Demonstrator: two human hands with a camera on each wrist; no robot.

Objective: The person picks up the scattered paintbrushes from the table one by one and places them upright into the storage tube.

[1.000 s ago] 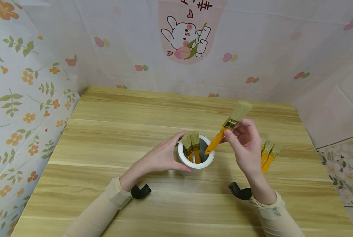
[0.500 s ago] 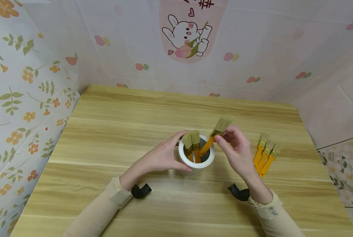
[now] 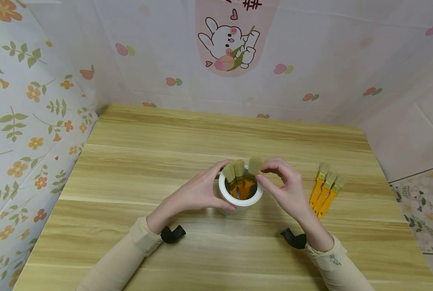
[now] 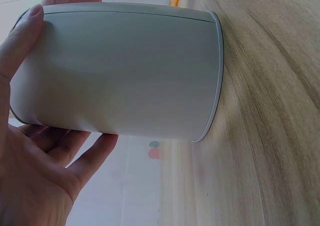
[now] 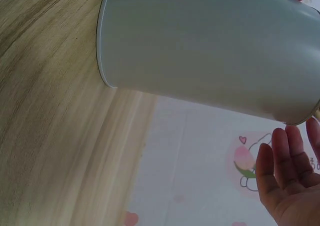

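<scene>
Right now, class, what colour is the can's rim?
White; the can's rim shows best in the head view.

Left hand (image 3: 200, 189) curved wide, right hand (image 3: 283, 186) half-curled opposite, forearms (image 3: 116, 256) slanting inward

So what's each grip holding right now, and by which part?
Left grip: white canister, by its side near the rim. Right grip: at the bristle end of the canister's rightmost brush; can't tell whether it's pinched.

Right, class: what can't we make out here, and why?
Head: lower ends of orange-handled brushes inside the white-rimmed cylindrical container, hidden by its wall.
Head: print on the beige right sleeve, too small.
Right wrist: part of the bare right hand, cut by the right edge.
</scene>
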